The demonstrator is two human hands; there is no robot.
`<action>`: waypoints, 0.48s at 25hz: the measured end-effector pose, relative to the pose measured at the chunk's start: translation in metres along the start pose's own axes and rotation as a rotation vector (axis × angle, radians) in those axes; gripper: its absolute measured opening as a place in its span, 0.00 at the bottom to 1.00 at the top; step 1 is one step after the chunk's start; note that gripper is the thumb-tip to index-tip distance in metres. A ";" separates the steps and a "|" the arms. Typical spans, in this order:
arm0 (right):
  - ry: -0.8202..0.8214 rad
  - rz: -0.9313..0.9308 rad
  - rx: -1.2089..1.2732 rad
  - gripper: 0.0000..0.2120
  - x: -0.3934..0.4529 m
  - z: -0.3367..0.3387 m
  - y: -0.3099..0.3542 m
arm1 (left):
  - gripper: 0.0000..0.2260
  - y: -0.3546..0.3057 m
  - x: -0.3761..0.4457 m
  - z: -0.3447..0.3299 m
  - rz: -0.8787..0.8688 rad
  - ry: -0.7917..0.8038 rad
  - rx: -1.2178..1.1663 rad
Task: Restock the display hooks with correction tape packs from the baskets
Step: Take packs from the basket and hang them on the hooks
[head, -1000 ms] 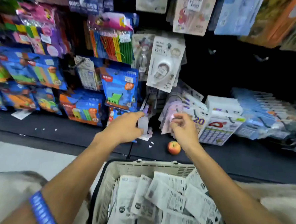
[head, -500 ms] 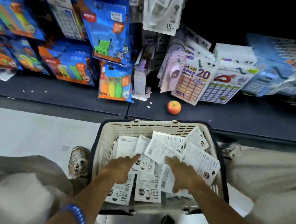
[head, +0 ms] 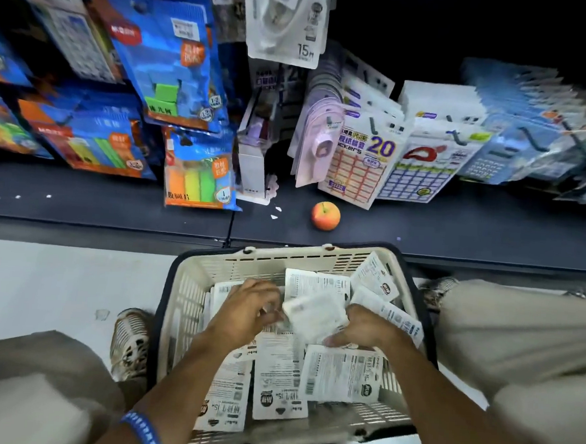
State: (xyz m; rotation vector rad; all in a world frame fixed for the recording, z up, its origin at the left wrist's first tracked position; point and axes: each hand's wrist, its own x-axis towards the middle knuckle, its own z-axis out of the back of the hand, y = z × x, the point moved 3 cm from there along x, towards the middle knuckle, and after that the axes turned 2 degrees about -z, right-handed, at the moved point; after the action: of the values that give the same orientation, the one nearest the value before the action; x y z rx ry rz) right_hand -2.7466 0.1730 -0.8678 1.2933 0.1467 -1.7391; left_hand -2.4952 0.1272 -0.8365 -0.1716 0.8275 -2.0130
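Both hands are set down inside the basket (head: 191,294): the left hand (head: 245,308) and the right hand (head: 360,329) are curled on opposite edges of one correction tape pack (head: 313,314), which is lifted slightly off the heap and blurred. More packs (head: 280,379) are seen lying flat and overlapped, printed backs up. The pack is judged light, a thin card that flexes, probably with a slick blister on the hidden face; a pinch at the card's top edge, by the hang hole, is judged safest. Beyond the basket, an apple (head: 325,216) is noted on the dark shelf (head: 473,229). Farther back, a hung pack (head: 287,19) marked 15m is seen on the display.
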 end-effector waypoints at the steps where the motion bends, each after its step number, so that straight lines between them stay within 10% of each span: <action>1: 0.013 0.027 0.098 0.23 0.001 0.007 0.001 | 0.03 0.000 0.001 0.005 0.038 -0.010 -0.161; 5: -0.082 0.242 0.518 0.04 -0.008 0.038 0.027 | 0.06 0.004 0.008 0.039 0.304 -0.295 -0.834; 12: -0.265 0.673 0.431 0.22 -0.032 0.008 0.094 | 0.15 0.022 -0.018 0.009 0.872 -0.119 -1.173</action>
State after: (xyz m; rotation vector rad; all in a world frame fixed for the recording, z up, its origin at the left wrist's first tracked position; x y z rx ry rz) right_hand -2.6834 0.1350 -0.8006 1.1971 -0.7698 -1.3575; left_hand -2.4651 0.1298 -0.8392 -0.4754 1.5697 -0.5462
